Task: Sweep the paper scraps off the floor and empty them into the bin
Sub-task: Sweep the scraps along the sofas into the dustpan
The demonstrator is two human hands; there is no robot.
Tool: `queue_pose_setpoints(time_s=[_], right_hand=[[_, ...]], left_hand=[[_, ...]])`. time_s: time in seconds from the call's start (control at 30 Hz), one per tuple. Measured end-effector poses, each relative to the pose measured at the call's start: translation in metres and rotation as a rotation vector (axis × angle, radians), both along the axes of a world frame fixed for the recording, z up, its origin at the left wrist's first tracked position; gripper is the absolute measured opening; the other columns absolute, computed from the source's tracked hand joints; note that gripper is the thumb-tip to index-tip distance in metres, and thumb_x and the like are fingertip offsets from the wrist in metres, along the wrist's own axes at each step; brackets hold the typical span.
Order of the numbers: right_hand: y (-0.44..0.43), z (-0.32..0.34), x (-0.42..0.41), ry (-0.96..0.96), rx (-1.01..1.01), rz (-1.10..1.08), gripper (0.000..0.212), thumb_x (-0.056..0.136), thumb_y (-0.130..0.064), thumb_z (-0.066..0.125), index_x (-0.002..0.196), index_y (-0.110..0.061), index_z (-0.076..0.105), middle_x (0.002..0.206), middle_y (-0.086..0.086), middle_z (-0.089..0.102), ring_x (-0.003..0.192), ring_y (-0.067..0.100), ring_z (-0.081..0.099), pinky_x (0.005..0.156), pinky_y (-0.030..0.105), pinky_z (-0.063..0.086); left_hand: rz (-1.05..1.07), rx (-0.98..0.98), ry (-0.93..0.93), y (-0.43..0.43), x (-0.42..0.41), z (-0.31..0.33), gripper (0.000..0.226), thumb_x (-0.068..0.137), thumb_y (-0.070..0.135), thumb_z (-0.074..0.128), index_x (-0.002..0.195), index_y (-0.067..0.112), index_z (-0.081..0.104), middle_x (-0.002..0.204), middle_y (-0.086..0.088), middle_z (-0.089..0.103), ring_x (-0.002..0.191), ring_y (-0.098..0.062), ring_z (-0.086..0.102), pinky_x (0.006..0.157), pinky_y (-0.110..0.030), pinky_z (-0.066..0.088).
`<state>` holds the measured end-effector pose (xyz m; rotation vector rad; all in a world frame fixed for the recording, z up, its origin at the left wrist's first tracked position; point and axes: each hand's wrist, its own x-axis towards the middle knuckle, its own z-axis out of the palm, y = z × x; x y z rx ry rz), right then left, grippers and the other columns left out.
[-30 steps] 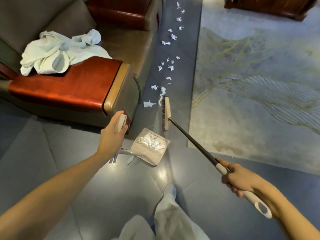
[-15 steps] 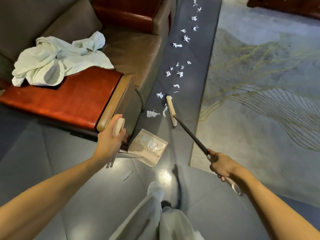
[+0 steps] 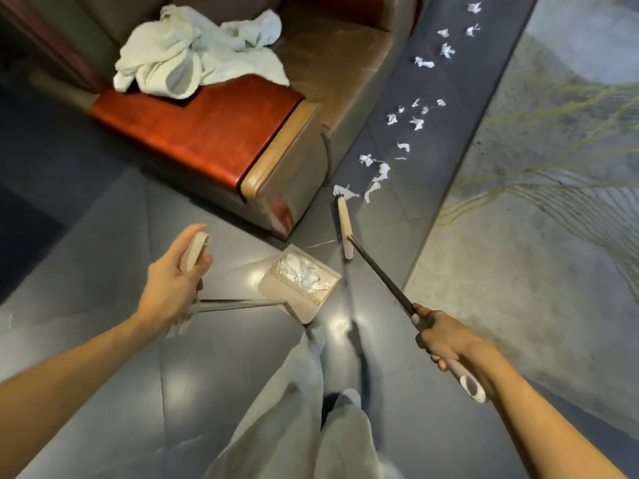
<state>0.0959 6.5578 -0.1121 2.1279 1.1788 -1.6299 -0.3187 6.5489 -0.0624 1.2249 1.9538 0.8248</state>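
Crumpled white cloth (image 3: 193, 53) lies on the brown leather sofa seat (image 3: 328, 63), partly draped over the glossy red wooden armrest (image 3: 193, 129). Pale grey rug with yellow-green line pattern (image 3: 553, 202) sits at right.

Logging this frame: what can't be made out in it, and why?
1. Bin: nowhere in the head view, so its place is unknown.
2. Scraps: the trail runs off the top edge, so no full count.
3. Left hand: motion blur smears the lower fingers on the dustpan handle.
4. Broom: its head hides the bristles, so floor contact is unclear.
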Motion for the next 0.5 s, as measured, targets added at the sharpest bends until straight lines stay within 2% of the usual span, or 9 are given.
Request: queue_pose_setpoints(time_s=[0.17,0.33,0.4,0.5], right_hand=[[-0.051,0.002,-0.041,0.019,0.018,0.014,0.072,0.086,0.002,0.042,0.147,-0.035,0.032,0.077,0.012,0.059,0.04,0.012,0.045,0.041,0.022,0.043],[-0.105,-0.005,-0.112,-0.002,0.03,0.051,0.069,0.089,-0.002,0.046,0.149,-0.032,0.029,0.081,0.013,0.062,0.041,0.012,0.049,0.042,0.022,0.046],[-0.127,-0.011,-0.146,-0.032,0.041,0.097,0.07,0.09,-0.004,0.048,0.15,-0.031,0.025,0.089,0.013,0.062,0.045,0.014,0.053,0.046,0.025,0.052],[-0.157,-0.012,-0.195,-0.022,0.047,0.145,0.066,0.095,-0.009,0.046,0.152,-0.027,0.02,0.099,0.012,0.06,0.054,0.016,0.056,0.059,0.03,0.057]], left_hand=[[0.098,0.003,-0.01,-0.083,-0.054,0.004,0.039,0.093,0.021,0.062,0.114,0.054,0.055,0.074,0.008,0.055,0.047,-0.006,0.052,0.041,-0.019,0.046],[0.045,-0.077,-0.042,-0.144,-0.119,-0.004,0.042,0.094,0.024,0.059,0.115,0.06,0.053,0.085,0.0,0.058,0.057,-0.015,0.053,0.045,-0.022,0.048],[0.025,-0.116,-0.052,-0.159,-0.141,-0.014,0.041,0.094,0.026,0.058,0.119,0.058,0.051,0.091,-0.002,0.058,0.061,-0.017,0.054,0.047,-0.022,0.049],[-0.008,-0.142,-0.055,-0.174,-0.161,-0.031,0.04,0.096,0.025,0.057,0.13,0.045,0.05,0.099,-0.004,0.057,0.062,-0.015,0.054,0.05,-0.021,0.049]])
